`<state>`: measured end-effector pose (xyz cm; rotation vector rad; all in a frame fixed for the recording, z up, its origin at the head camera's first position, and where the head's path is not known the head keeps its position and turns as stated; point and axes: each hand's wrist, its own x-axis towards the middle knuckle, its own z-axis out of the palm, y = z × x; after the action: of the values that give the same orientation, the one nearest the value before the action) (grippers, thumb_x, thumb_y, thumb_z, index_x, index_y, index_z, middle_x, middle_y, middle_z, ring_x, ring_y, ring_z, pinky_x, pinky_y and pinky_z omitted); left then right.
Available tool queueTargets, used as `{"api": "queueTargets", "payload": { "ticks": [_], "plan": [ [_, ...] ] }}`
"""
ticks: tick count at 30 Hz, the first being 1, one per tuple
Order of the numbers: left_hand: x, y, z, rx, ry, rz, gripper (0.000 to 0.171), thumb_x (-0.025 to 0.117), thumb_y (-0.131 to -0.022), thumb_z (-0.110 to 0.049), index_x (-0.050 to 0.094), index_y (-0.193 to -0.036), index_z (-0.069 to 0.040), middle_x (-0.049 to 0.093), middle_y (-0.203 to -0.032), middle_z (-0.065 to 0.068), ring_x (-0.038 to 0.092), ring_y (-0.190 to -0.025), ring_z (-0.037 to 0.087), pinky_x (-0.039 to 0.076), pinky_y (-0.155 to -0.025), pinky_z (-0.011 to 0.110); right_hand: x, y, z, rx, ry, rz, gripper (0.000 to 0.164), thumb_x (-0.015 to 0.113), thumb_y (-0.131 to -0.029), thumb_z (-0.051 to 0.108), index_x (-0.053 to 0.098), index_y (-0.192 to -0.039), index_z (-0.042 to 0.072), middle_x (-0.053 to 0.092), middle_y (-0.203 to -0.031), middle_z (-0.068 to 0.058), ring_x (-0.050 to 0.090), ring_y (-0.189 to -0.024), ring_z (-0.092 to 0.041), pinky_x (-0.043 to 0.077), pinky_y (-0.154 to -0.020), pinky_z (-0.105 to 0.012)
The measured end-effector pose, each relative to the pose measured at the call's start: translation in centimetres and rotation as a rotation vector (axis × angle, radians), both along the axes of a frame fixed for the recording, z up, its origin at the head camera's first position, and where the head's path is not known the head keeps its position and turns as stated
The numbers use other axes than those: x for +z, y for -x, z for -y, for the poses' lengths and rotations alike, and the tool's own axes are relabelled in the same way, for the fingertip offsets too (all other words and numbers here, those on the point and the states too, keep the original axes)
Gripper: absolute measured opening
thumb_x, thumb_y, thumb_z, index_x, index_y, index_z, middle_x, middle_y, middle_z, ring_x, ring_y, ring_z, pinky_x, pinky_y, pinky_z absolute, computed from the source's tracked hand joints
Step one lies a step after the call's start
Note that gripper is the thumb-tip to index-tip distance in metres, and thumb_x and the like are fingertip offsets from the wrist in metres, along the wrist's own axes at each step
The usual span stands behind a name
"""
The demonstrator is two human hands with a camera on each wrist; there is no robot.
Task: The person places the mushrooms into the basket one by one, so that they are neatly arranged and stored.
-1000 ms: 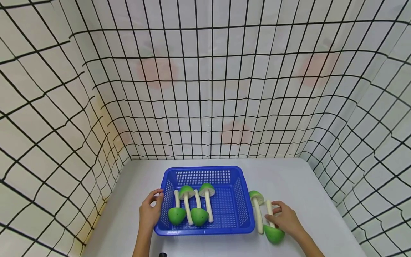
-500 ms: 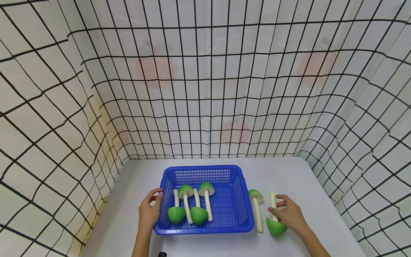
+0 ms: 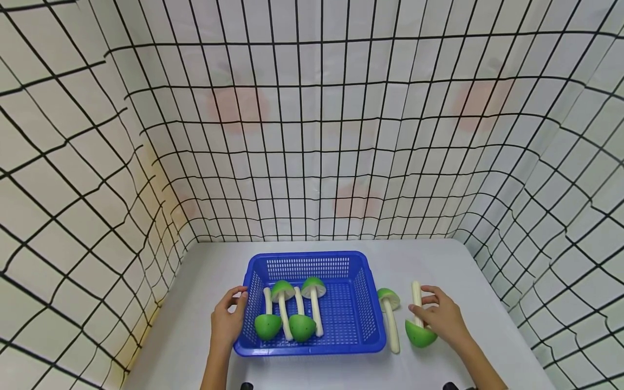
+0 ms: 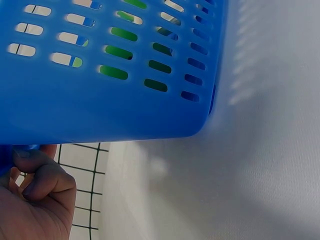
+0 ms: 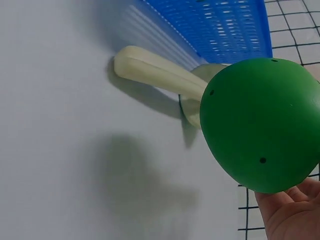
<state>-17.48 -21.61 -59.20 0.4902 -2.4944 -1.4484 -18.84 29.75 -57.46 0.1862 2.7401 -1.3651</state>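
Observation:
My right hand [image 3: 442,316] pinches the white stem of a green-capped toy mushroom [image 3: 421,335], its cap toward me. In the right wrist view that cap [image 5: 262,125] hides most of the hand, and a shadow lies on the table below it. Left of it, a second toy mushroom [image 3: 392,325] lies on the table beside the blue plastic basket [image 3: 312,351], cap away from me. My left hand [image 3: 228,317] grips the basket's left rim between thumb and fingers. Several more toy mushrooms [image 3: 302,328] lie side by side in the basket's left part, caps alternating.
A white table [image 3: 487,325] carries everything. White walls with black grid lines [image 3: 322,135] enclose it at the back and on both sides. Small black objects [image 3: 247,386] show at the bottom edge of the head view.
My right hand has moved the held mushroom away from me and slightly right, apart from the one lying beside the basket. The left hand and the basket have stayed put.

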Motion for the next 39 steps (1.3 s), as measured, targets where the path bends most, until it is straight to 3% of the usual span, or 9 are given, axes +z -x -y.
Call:
{"api": "queueTargets", "payload": {
  "ticks": [9,29,39],
  "plan": [
    [-0.1,0.0,0.0,-0.001,-0.009,0.006,0.037,0.056,-0.104,-0.048,0.066,-0.132,-0.026,0.070,-0.114,0.018,0.063,-0.072,0.019,0.052,-0.060,0.027,1.2,0.6,0.6,0.006,0.007,-0.048,0.075,0.080,-0.090,0.036,0.046,-0.148,0.002,0.066,-0.126,-0.021,0.070,-0.081,-0.005,0.057,-0.064,-0.025],
    [0.4,-0.1,-0.2,0.003,-0.012,0.018,0.034,0.056,-0.105,-0.043,0.065,-0.132,-0.025,0.069,-0.116,0.019,0.064,-0.075,0.022,0.051,-0.059,0.026,4.9,2.6,5.1,0.020,0.126,-0.116,0.070,0.081,-0.090,0.033,0.048,-0.148,0.009,0.064,-0.117,-0.017,0.069,-0.083,-0.008,0.058,-0.067,-0.025],
    [0.3,-0.2,-0.1,0.007,-0.002,0.020,0.033,0.056,-0.106,-0.042,0.066,-0.131,-0.024,0.069,-0.115,0.019,0.062,-0.073,0.020,0.048,-0.057,0.025,5.1,3.0,7.6,0.059,0.151,-0.128,0.069,0.082,-0.089,0.033,0.050,-0.147,0.012,0.065,-0.113,-0.015,0.071,-0.084,-0.013,0.060,-0.067,-0.028]
  ]
}}
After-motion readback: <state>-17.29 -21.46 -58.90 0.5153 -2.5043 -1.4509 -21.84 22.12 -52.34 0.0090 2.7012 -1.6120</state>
